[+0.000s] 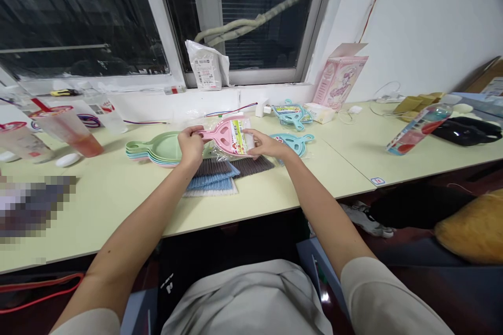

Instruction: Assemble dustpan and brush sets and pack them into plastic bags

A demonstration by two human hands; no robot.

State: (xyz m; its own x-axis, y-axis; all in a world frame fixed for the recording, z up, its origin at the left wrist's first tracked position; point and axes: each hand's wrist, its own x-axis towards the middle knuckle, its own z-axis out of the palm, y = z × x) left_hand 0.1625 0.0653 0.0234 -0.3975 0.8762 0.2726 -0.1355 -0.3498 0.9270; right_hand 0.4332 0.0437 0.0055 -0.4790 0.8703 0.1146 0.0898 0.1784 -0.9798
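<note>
Both hands hold a pink mini dustpan (225, 136) in clear wrap with a printed label, raised just over the table. My left hand (191, 145) is closed around its handle. At the opposite, wide end, the fingers of my right hand (265, 144) pinch the label edge. Under and to the left lies a stack of larger dustpans (163, 146), a green one on top. Brush heads with blue, grey and white bristles (214, 178) lie below, partly covered. Packaged teal dustpans (294, 142) rest just right of my right hand, with more teal ones (293, 113) behind.
Drink cups (68, 128) and a clear bottle (102, 107) stand at the left. A pink box (341, 76) and a white bag (206, 65) are by the window. On the right are a tilted drink bottle (418, 128) and a black pouch (469, 130). The table's front edge (236, 217) faces me.
</note>
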